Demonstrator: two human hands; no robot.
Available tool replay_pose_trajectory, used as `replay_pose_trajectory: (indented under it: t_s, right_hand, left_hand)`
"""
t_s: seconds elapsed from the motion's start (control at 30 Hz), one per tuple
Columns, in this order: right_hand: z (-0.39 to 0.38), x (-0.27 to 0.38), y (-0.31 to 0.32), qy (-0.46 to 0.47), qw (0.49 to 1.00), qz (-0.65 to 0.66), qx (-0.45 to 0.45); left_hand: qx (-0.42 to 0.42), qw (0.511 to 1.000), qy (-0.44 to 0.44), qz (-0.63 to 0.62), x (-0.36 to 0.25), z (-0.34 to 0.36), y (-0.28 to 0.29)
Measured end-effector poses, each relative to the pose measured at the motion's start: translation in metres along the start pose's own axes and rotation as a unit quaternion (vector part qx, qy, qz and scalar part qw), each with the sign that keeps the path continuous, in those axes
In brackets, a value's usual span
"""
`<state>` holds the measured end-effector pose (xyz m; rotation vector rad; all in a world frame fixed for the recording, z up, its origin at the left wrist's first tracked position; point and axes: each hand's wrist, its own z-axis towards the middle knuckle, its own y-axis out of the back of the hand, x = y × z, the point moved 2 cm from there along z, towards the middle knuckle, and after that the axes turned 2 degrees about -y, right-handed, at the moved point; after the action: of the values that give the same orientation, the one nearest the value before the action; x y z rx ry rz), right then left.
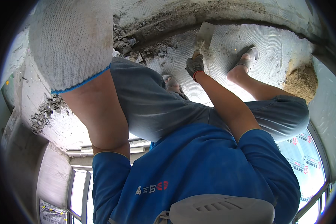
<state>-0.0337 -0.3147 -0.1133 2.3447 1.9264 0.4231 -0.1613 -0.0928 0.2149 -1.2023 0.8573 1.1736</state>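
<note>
The gloved right hand grips the trowel, fingers closed around its handle; the blade extends forward over the ridged floor, right of the rubble. The gloved left hand is at upper left; the state of its fingers cannot be determined

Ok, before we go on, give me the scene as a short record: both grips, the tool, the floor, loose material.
Right grip: gloved, closed on the trowel
Left grip: gloved in pale knit, close to the camera; fingers out of frame, so hold unknown
Tool direction: pointing away from the person; contact with the floor unclear
Floor surface: pale, with curved combed ridges
Rubble: grey, broken, at picture left
Sand: brown heap, at picture right
</note>
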Motion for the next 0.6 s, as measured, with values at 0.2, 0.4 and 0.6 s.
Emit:
replay_pose_trajectory:
  t_s: [0.2, 0.4, 0.6]
  right_hand:
    - [-0.027, 0.012, -0.005, 0.038, 0.996, 0.047, 0.062]
    - [-0.017, -0.034, -0.049, 0.223, 0.907, -0.348, 0.075]
    - [0.031, -0.014, 0.023, 0.186, 0.965, -0.177, -0.053]
  left_hand:
    - [0.015, 1.000, 0.006, 0.024, -0.001, -0.002, -0.009]
    - [0.015, 1.000, 0.005, 0.009, 0.005, -0.001, -0.008]
    - [0.041, 0.999, -0.004, -0.022, 0.004, -0.001, 0.000]
